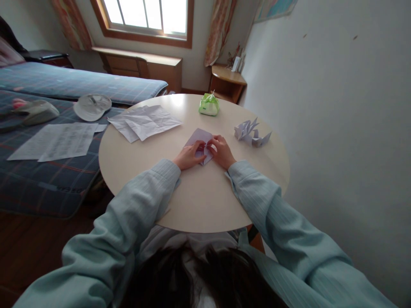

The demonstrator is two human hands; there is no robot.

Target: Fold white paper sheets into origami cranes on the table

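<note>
left hand (190, 156): grasping folded paper (199, 134) at its left side, thumb low near the bottom corner, fingers bent over it.
right hand (223, 152): pinching same folded paper at its right side, thumb and index finger curved into a loop, just beside left fingertips.
folded paper: between both hands, over middle of round table (205, 196), flat upper part showing beyond fingers, finer creases partly hidden.
sleeves (141, 192): pale blue-green, covering both arms to the wrists, crossing near part of table.
paper shapes (245, 129): right of right hand, on table, spiky, close together, exact count hard to tell.
tissue pack (208, 107): green and white, beyond hands toward far edge of table, tissue poking up on top.
loose sheets (154, 122): left of hands, creased, overlapping, at left edge of table.
bed (35, 184): left of table, dark plaid.
printed sheets (69, 141): on bed, overlapping, print too small to read.
cap (91, 108): on bed, pale, beyond printed sheets.
desk (160, 64): at back, below bright window (138, 15).
</note>
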